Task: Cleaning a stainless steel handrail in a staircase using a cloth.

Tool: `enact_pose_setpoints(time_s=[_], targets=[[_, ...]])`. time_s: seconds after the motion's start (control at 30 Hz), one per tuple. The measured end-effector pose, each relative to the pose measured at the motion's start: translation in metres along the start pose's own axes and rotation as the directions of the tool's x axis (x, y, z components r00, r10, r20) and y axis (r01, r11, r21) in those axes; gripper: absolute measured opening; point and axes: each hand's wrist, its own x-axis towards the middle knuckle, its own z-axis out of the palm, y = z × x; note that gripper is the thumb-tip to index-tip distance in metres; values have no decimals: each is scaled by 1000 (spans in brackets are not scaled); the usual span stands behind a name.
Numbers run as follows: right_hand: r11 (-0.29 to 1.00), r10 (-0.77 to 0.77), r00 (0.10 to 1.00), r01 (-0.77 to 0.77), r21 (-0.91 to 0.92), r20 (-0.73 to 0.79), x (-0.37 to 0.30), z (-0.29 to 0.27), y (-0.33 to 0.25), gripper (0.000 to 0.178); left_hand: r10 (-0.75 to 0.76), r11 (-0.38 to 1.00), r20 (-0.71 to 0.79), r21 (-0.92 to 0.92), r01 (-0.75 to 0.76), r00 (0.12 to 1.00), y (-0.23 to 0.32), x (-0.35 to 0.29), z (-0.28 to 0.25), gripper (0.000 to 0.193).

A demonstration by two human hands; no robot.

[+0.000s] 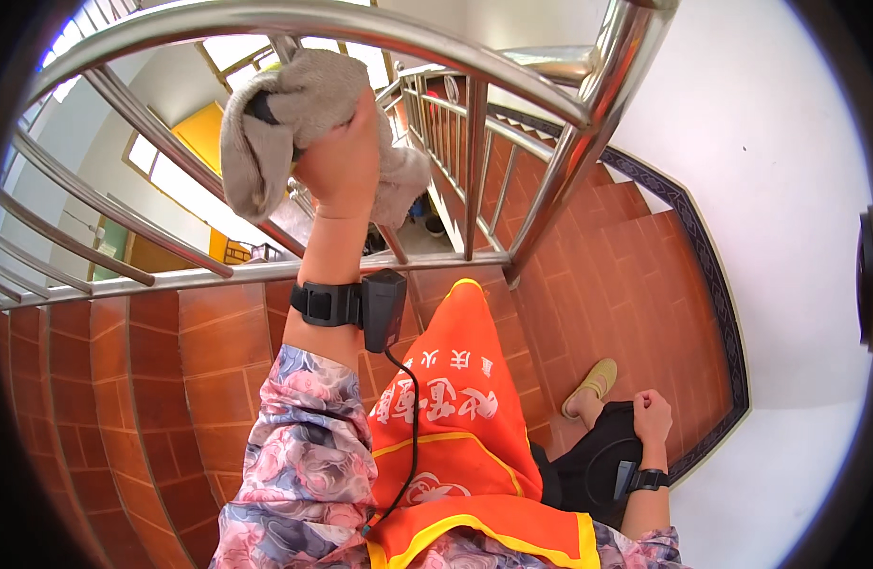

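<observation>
My left hand (344, 161) reaches up to the stair railing and grips a grey-beige cloth (309, 90). The cloth is bunched around an upright metal bar just under the curved top rail, and its ends hang on both sides of my hand. The cloth and my hand hide most of that bar. A dark patch shows in a fold of the cloth. My right hand (653, 417) is low at the right, by my bent knee in black trousers, its fingers curled in and nothing visible in them.
The shiny metal railing (541, 81) curves across the top, with a thick post at the right. Reddish-brown tiled steps (152, 379) fan out at the lower left; more lie beyond the post. A white wall (787, 142) with dark patterned edging borders the right. My orange apron (455, 379) hangs in front.
</observation>
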Motion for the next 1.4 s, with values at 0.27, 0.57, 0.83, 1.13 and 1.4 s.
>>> enact_pose_setpoints(time_s=[0.27,0.57,0.83,1.13,1.4], targets=[[1000,-9,999,10,4,-34,-4,3,-2,18,-104,575,820,511,-639,562,-144,-154,-16,34],[999,-4,995,8,40,-101,-11,2,-3,17,-587,788,748,616,6,311,-145,-152,-49,38],[999,45,995,-44,16,-87,-14,-3,4,17,-277,564,896,-141,814,347,5,-33,-34,35],[995,86,996,-87,-38,-28,-18,1,-2,17,400,834,487,157,-529,776,-38,-90,79,40],[994,109,994,-109,0,-5,-20,-2,-4,16,-75,579,978,203,-790,196,-178,-241,72,39]])
